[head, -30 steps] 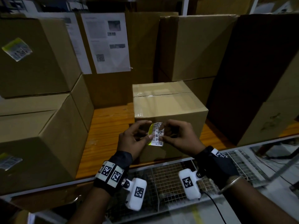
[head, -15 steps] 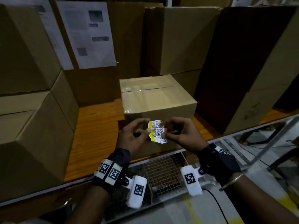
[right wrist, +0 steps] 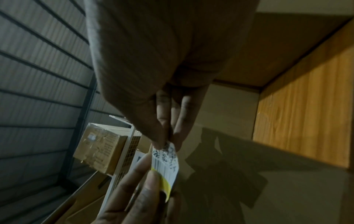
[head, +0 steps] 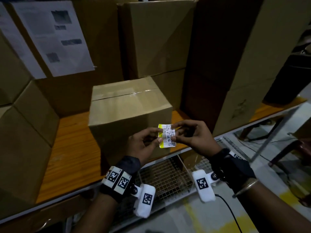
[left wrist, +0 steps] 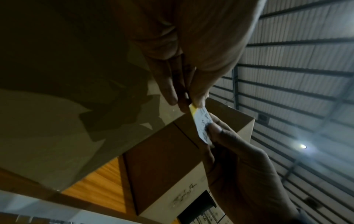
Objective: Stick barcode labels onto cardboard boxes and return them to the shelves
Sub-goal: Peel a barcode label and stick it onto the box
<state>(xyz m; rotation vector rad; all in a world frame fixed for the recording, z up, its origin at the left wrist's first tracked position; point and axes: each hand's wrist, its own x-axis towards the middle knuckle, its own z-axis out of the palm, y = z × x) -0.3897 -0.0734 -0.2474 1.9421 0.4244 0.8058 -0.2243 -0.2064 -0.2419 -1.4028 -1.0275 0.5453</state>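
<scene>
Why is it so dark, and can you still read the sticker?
Head view: dim shelf, but the barcode label shows bright and fairly sharp. Left wrist view: label seen nearly edge-on, print smeared. Right wrist view: hands' shadow falls on the box; print blurry.

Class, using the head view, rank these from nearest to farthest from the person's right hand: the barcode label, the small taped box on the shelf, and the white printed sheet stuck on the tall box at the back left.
1. Barcode label: pinched in the right hand.
2. Small taped box: just behind the hands, mid-shelf.
3. White printed sheet: far back left, on a tall box.
</scene>
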